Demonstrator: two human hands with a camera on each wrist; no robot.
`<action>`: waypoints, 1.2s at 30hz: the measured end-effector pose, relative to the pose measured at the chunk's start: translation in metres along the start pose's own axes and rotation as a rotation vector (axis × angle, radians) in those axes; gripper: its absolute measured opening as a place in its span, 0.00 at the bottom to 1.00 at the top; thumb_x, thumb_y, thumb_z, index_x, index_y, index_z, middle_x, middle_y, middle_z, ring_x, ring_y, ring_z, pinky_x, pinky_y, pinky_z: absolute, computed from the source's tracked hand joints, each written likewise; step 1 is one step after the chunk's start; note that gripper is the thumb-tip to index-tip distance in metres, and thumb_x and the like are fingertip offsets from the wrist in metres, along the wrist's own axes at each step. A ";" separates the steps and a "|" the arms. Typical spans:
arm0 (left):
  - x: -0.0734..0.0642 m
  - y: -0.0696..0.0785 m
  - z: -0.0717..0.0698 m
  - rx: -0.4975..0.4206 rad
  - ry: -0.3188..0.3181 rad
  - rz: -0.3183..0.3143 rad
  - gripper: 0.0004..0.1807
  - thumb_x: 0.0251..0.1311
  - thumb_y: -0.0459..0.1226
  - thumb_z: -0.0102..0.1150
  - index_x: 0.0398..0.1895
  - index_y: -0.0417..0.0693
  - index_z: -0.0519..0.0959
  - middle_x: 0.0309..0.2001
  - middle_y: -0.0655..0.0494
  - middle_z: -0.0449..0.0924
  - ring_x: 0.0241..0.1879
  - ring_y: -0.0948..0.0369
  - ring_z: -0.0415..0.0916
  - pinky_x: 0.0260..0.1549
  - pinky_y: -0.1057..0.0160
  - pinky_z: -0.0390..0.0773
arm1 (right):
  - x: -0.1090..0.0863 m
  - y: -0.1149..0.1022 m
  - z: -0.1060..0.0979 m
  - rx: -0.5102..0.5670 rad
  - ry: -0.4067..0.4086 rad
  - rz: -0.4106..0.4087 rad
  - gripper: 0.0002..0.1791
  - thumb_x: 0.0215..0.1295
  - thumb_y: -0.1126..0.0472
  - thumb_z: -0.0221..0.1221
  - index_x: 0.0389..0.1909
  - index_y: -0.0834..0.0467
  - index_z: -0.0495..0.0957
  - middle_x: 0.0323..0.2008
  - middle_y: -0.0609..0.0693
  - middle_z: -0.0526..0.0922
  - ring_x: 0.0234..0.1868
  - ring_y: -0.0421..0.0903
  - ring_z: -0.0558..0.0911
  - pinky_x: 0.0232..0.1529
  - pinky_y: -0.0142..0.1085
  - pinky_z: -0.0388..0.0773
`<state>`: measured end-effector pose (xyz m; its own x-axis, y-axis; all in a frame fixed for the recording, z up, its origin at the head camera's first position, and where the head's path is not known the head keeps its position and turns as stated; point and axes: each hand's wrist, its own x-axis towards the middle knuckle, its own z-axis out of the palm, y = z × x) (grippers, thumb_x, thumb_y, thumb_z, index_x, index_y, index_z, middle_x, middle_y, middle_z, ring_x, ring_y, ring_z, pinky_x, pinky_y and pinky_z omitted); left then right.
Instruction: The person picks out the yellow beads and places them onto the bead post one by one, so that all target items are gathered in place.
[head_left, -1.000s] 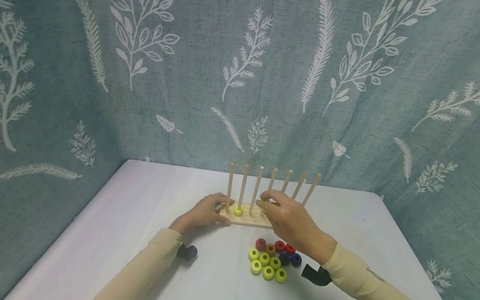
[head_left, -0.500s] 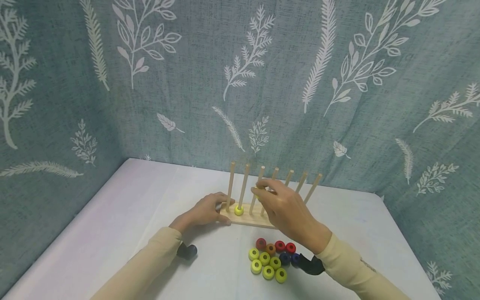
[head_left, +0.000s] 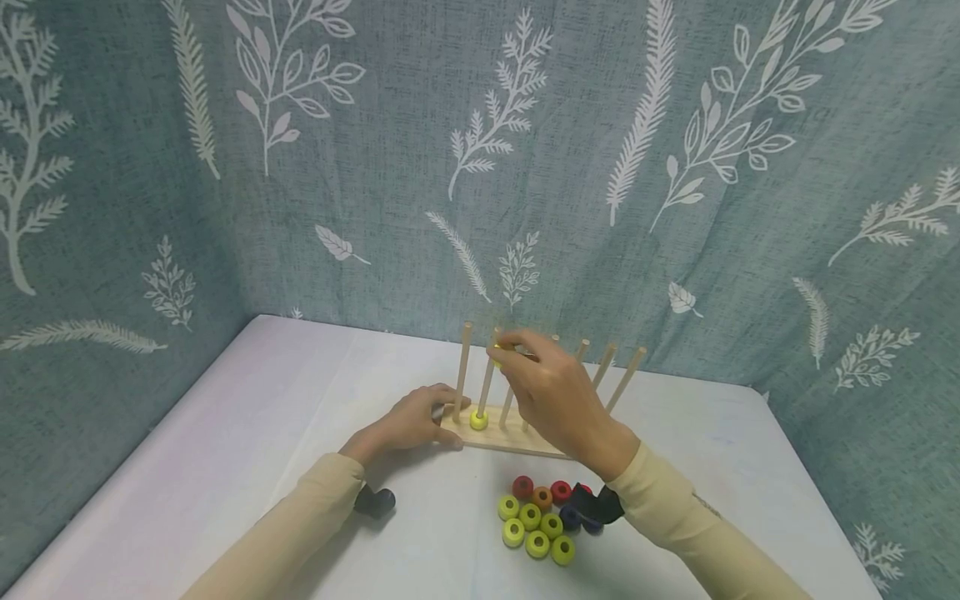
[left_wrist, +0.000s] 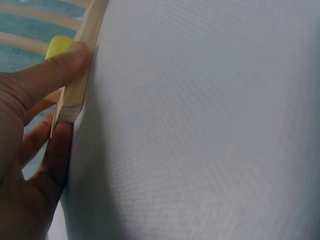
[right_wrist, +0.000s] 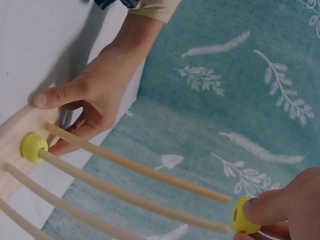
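Observation:
A wooden peg rack (head_left: pixel 495 437) stands on the table, a flat base with several upright pegs. My left hand (head_left: pixel 411 421) grips the left end of its base, thumb in front and fingers behind. One yellow bead (head_left: pixel 478 420) sits at the foot of the second peg from the left. In the right wrist view another yellow bead (right_wrist: pixel 242 217) is pinched by my right hand (right_wrist: pixel 300 205), its hole facing the tip of the second peg (right_wrist: pixel 135 196). A small gap seems to separate that bead from the peg tip. My right hand hides parts of the middle pegs in the head view.
Loose beads lie in front of the rack: several yellow beads (head_left: pixel 530 517), red beads (head_left: pixel 522 487), an orange bead (head_left: pixel 542 498) and dark blue beads (head_left: pixel 570 517). The right wrist's black strap partly covers some. A leaf-patterned curtain (head_left: pixel 390 167) hangs behind the white table (head_left: pixel 300 358).
My right hand has risen and moved left with the yellow bead, from over the middle pegs to the top of the second peg. My left hand stays on the rack's end.

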<state>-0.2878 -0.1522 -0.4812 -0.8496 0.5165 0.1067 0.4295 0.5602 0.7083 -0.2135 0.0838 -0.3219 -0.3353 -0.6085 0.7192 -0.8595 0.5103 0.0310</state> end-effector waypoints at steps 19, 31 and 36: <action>0.000 0.000 0.001 -0.015 -0.010 -0.018 0.34 0.45 0.44 0.80 0.59 0.51 0.81 0.59 0.57 0.78 0.62 0.52 0.71 0.62 0.46 0.69 | 0.015 0.011 0.014 0.005 0.067 0.028 0.15 0.60 0.78 0.63 0.47 0.66 0.83 0.47 0.61 0.81 0.47 0.55 0.83 0.44 0.38 0.84; 0.000 -0.001 0.000 -0.003 0.001 0.009 0.34 0.44 0.43 0.81 0.59 0.50 0.81 0.58 0.56 0.79 0.62 0.51 0.72 0.63 0.45 0.68 | 0.022 0.020 0.015 -0.012 0.052 0.026 0.14 0.61 0.78 0.62 0.47 0.67 0.83 0.46 0.61 0.81 0.44 0.54 0.83 0.40 0.40 0.84; 0.000 0.000 0.000 -0.006 0.000 0.012 0.34 0.44 0.43 0.81 0.59 0.49 0.81 0.58 0.56 0.79 0.61 0.51 0.72 0.62 0.45 0.68 | 0.023 0.022 0.016 -0.013 0.023 0.043 0.14 0.61 0.76 0.64 0.48 0.66 0.84 0.47 0.61 0.82 0.41 0.53 0.83 0.36 0.39 0.83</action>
<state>-0.2878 -0.1524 -0.4813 -0.8442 0.5236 0.1150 0.4378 0.5497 0.7114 -0.2464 0.0712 -0.3164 -0.3625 -0.5717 0.7361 -0.8392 0.5438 0.0090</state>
